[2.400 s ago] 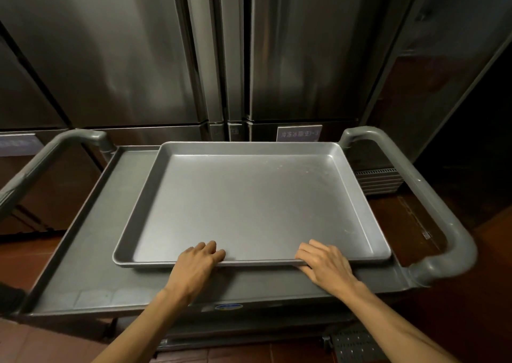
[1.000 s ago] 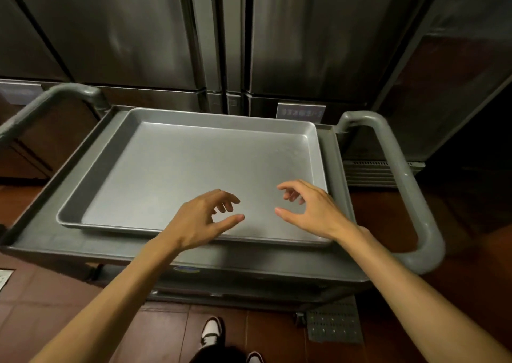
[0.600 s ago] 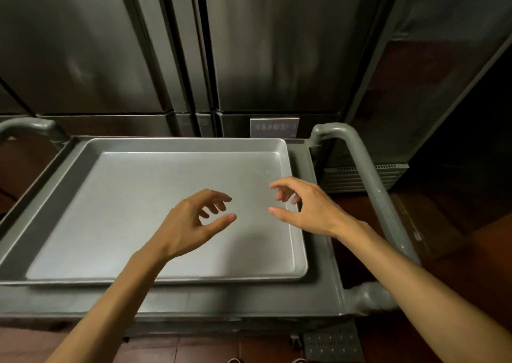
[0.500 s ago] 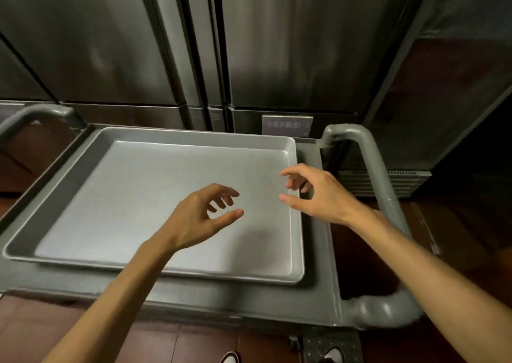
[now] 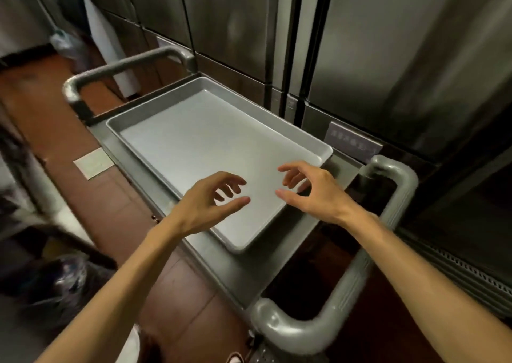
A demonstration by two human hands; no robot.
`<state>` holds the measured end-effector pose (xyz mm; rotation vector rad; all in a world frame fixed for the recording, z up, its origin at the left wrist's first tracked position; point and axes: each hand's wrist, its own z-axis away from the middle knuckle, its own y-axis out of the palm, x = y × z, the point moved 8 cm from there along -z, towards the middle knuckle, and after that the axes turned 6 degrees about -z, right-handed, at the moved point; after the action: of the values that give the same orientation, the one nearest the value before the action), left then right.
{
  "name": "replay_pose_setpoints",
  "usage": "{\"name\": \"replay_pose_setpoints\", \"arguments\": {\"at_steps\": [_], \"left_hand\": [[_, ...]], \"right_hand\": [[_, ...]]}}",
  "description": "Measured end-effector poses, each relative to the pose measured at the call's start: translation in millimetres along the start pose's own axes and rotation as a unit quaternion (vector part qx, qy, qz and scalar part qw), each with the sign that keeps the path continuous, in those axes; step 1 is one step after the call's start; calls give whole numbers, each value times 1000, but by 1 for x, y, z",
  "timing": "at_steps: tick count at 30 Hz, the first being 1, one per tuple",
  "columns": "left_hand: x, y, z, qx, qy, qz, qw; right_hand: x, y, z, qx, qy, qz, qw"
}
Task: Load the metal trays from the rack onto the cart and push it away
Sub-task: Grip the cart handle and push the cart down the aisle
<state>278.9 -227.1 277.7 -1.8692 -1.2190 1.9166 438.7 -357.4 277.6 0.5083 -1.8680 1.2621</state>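
Observation:
An empty metal tray [image 5: 210, 146] lies flat on the top shelf of a grey cart [image 5: 235, 274]. The cart has a looped handle at the near right end [image 5: 352, 285] and another at the far left end [image 5: 122, 66]. My left hand [image 5: 210, 202] hovers above the tray's near part, fingers loosely curled and holding nothing. My right hand [image 5: 313, 188] hovers beside it over the tray's right corner, also loosely curled and holding nothing. Neither hand touches the tray or the cart.
Tall stainless steel cabinet doors [image 5: 388, 57] stand right behind the cart. A vent grille [image 5: 471, 276] runs along the cabinet base at right. Red-brown floor tiles [image 5: 116, 202] show at left, with a pale mat [image 5: 92, 163] and dark blurred objects at the lower left.
Both hands let go of the tray's near edge and lifted off it. The view has swung left, so the cart now lies diagonally and its right handle is closest.

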Motion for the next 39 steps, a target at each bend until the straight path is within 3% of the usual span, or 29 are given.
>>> {"name": "replay_pose_setpoints", "arguments": {"at_steps": [11, 20, 24, 39], "left_hand": [[-24, 6, 21, -99, -50, -45, 993], [-81, 80, 35, -255, -163, -74, 950], [-122, 121, 36, -275, -194, -71, 939], [-185, 186, 60, -292, -237, -55, 925]], "right_hand": [[-14, -24, -13, 97, -89, -37, 991], [-32, -74, -16, 251, -204, -87, 942], [-44, -93, 6, 313, -220, -89, 920], [-85, -137, 57, 342, -251, -62, 904]]}}
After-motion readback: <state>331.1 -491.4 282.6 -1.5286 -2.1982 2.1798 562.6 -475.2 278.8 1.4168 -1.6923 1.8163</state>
